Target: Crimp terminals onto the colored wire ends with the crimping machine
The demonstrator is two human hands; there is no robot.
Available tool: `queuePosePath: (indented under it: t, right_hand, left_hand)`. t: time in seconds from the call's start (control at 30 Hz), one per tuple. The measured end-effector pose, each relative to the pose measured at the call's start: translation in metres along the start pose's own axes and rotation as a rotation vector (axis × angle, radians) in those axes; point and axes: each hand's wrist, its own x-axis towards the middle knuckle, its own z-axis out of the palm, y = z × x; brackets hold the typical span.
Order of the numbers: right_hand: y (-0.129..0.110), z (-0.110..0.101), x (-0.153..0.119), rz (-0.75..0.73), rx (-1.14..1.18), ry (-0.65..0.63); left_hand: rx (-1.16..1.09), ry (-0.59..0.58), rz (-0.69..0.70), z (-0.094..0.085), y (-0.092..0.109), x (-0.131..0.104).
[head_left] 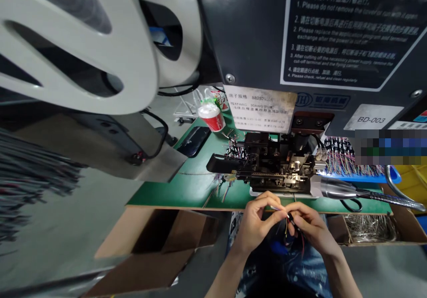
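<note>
Left hand (256, 220) and right hand (308, 227) meet just below the near edge of the green tabletop (187, 187), fingertips pinching a small bundle of thin coloured wires (287, 227) between them; loose wire ends hang down over the lap. Directly above sits the black metal crimping mechanism (273, 167) under a dark machine housing with a white-printed warning label (347, 31). A red-and-white paper cup (211, 116) stands far back left; an open brown cardboard box (156, 244) lies lower left.
</note>
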Motion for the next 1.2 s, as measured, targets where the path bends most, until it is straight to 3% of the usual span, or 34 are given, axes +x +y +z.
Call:
queuePosePath:
  t: [0.13,0.37,0.53,0.73,0.9,1.0,1.07,1.2]
  right_hand:
    - [0.005,0.006,-0.004,-0.1,0.039,0.1]
    - [0.006,0.015,-0.007,-0.153,-0.03,0.262]
    - [0.016,0.012,-0.008,-0.211,-0.179,0.294]
    - [0.006,0.009,-0.009,-0.27,-0.563,0.293]
    - [-0.018,0.009,-0.007,-0.35,-0.799,0.108]
    - [-0.024,0.008,-0.006,-0.364,-0.806,0.122]
    - [-0.023,0.009,-0.005,-0.37,-0.715,0.183]
    - [-0.01,0.024,-0.005,-0.387,-0.372,0.387]
  left_hand:
    - [-0.049,0.092,-0.054,0.008,-0.005,-0.002]
    - [-0.154,0.041,-0.149,0.013,0.0,-0.006]
    - [-0.163,0.05,-0.144,0.011,0.0,-0.004]
    - [0.261,0.038,0.05,0.002,0.012,-0.003]
    - [0.628,-0.179,0.231,-0.009,0.026,-0.001]
    - [0.677,-0.23,0.303,-0.011,0.03,0.003]
    - [0.586,-0.179,0.345,-0.009,0.03,0.005]
    - [0.305,0.079,0.421,0.009,0.019,0.005]
